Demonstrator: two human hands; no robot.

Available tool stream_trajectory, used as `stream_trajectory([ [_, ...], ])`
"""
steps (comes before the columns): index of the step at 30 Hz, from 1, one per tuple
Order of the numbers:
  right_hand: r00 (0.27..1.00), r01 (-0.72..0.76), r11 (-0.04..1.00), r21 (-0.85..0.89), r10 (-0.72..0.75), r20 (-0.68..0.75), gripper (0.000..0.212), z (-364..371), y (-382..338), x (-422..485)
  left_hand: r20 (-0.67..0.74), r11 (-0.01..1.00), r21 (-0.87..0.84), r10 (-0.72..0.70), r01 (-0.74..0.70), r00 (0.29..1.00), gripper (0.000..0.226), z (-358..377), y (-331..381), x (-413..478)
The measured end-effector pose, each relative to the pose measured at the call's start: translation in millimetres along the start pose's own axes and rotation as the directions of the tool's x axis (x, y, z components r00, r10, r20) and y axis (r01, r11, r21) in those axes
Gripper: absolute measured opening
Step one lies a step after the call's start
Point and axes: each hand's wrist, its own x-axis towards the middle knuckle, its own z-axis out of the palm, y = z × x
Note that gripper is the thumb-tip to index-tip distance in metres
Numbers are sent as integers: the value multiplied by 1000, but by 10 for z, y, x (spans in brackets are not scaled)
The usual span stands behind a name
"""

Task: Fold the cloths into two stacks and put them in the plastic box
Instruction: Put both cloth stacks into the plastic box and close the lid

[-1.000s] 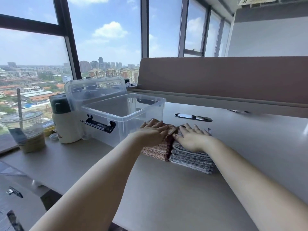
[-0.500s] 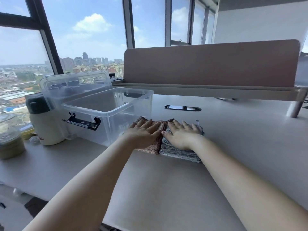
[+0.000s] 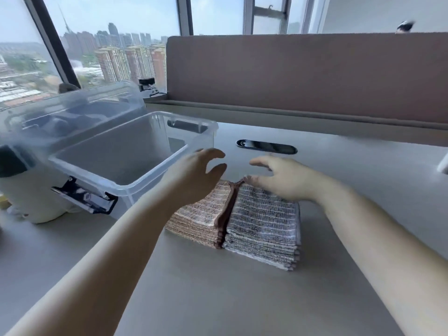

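Two stacks of folded cloths lie side by side on the desk, a brown stack [image 3: 201,214] on the left and a grey stack [image 3: 263,226] on the right, their edges touching. My left hand [image 3: 194,175] hovers over the far end of the brown stack, fingers curled and apart, holding nothing. Over the far end of the grey stack my right hand [image 3: 283,177] is also raised, its fingers spread; its fingertips are close to the cloth's far corner. The clear plastic box [image 3: 135,183] stands empty just left of the stacks, with a black latch on its near side.
The box's clear lid [image 3: 72,110] leans behind it. A white flask with a black top [image 3: 26,190] stands at the far left. A black cable slot [image 3: 266,146] is set in the desk behind the hands. A brown partition [image 3: 303,73] closes the back.
Both hands lay flat on the stacks before; now they have lifted off with fingers curled. The camera has tilted down and moved closer.
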Motion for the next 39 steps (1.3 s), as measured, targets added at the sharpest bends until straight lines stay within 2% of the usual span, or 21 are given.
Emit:
stream_trajectory([
  [3,994,-13,999,30,10,106,65,-151,32,72,19,998,-45,-53,54,998,35,-56,68,83],
  [9,959,-124,982,143,82,271,64,-409,-28,163,214,982,-14,-181,189,960,42,-118,298,5],
  [14,947,-170,957,236,92,309,58,-484,-155,220,176,931,-103,-330,351,927,39,-272,392,-219],
  [22,900,-180,968,177,89,427,52,-377,-250,508,183,844,-181,-475,505,861,36,-434,348,-490],
  [26,882,-144,985,97,84,463,52,-203,-298,650,213,749,-245,-577,615,788,35,-368,291,-645],
  [28,904,-57,996,-75,83,420,52,-128,-325,727,204,610,-342,-694,715,690,41,-315,261,-714],
  [29,913,-13,989,-148,72,403,52,-87,-339,770,211,491,-410,-769,769,604,47,-285,246,-742],
  [31,905,21,979,-204,69,421,55,12,-368,860,337,162,-530,-861,833,382,61,-229,239,-776],
  [32,893,16,978,-206,79,443,58,61,-381,902,432,-12,-578,-853,816,293,64,-197,221,-784],
  [33,878,5,979,-203,93,470,62,114,-383,947,516,-161,-623,-820,766,248,60,-165,194,-786],
  [34,860,2,979,-204,103,499,66,153,-389,983,573,-266,-655,-785,707,236,48,-142,159,-778],
  [36,829,-1,978,-207,117,547,71,205,-403,1042,622,-391,-699,-745,599,240,24,-86,96,-747],
  [39,795,-15,985,-170,115,595,76,254,-381,1103,640,-453,-720,-727,526,251,26,-3,50,-709],
])
